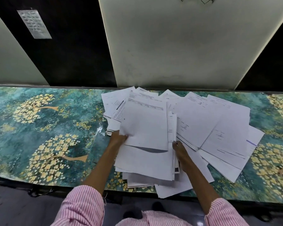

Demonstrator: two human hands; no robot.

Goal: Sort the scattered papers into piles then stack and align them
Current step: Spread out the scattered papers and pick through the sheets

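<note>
A loose heap of white printed papers [211,128] lies spread over the middle and right of the table. On its left part rests a thicker bundle of sheets [145,128], slightly lifted at its near edge. My left hand [118,138] grips that bundle's left near corner, thumb on top. My right hand [180,154] presses against the bundle's right edge, fingers tucked among the sheets. A few sheets [170,188] hang over the table's front edge.
The table [44,128] wears a teal cloth with yellow flower trees, bare on the left. Behind it stand a white panel [178,46] and dark panels, one bearing a taped note [34,24]. My striped pink sleeves fill the bottom.
</note>
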